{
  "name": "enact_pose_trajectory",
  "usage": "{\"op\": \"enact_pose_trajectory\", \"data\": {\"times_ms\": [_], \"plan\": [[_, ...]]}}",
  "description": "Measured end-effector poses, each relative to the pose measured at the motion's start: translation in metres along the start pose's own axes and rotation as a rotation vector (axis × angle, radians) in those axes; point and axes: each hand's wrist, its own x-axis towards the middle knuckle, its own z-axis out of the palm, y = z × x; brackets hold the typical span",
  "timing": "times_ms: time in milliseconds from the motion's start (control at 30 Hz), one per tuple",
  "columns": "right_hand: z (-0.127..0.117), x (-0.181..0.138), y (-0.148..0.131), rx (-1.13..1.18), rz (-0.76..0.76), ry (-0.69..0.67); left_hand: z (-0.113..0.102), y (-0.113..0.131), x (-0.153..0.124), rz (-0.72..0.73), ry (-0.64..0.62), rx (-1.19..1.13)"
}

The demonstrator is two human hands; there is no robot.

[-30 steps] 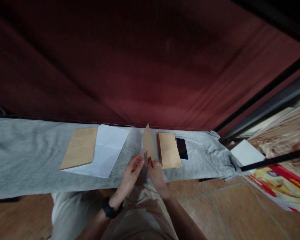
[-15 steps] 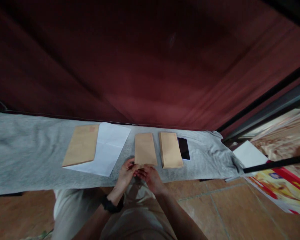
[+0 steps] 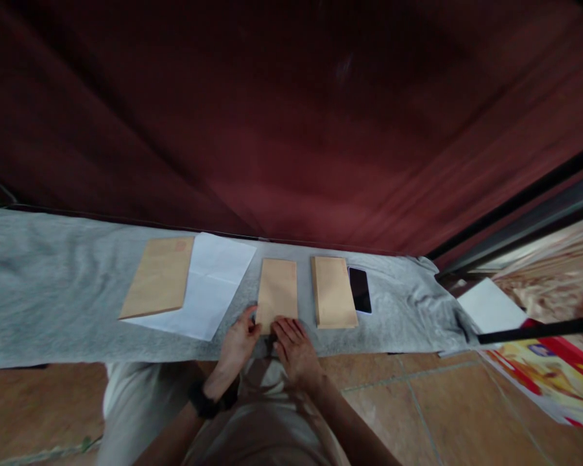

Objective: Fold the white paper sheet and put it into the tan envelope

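A brown paper envelope lies on the grey cloth right in front of me. My left hand holds its lower left corner between thumb and fingers. Across the lower edge, my right hand rests with its fingers stretched out flat on the paper. To the right is a stack of brown envelopes, with a dark-screened phone beside it. On the left, another brown envelope partly covers creased white paper sheets.
The grey cloth covers a long narrow surface against a dark red curtain-like sheet. A black bar crosses at the right, near a white flat item and a red and yellow printed package. Tiled floor shows below.
The envelope's lower edge, pinched by both hands before, now lies flat on the cloth. My right hand has turned palm down, its fingers laid on the edge. My left hand has shifted slightly left.
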Motion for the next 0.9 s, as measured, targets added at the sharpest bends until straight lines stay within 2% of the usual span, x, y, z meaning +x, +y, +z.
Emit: {"op": "enact_pose_trajectory", "data": {"times_ms": [133, 233, 333, 400, 467, 667, 900], "plan": [[0.005, -0.006, 0.009, -0.167, -0.097, -0.036, -0.003, 0.002, -0.006, 0.050, 0.003, 0.315], [0.011, -0.008, 0.011, -0.200, -0.110, -0.003, -0.002, 0.007, -0.007, 0.155, 0.099, 0.493], [0.020, -0.009, 0.013, -0.205, -0.096, 0.040, 0.008, 0.015, 0.006, 0.442, 0.171, 0.506], [0.026, -0.010, 0.015, -0.201, -0.086, 0.078, 0.018, 0.018, 0.021, 0.646, 0.152, 0.496], [0.029, -0.011, 0.016, -0.189, -0.084, 0.103, 0.027, 0.019, 0.040, 0.761, 0.098, 0.493], [0.017, -0.006, 0.009, -0.143, -0.062, 0.029, 0.037, 0.018, 0.093, 0.819, -0.017, 0.525], [0.013, -0.003, 0.005, -0.117, -0.054, 0.001, 0.040, 0.028, 0.120, 0.857, -0.011, 0.562]]}}
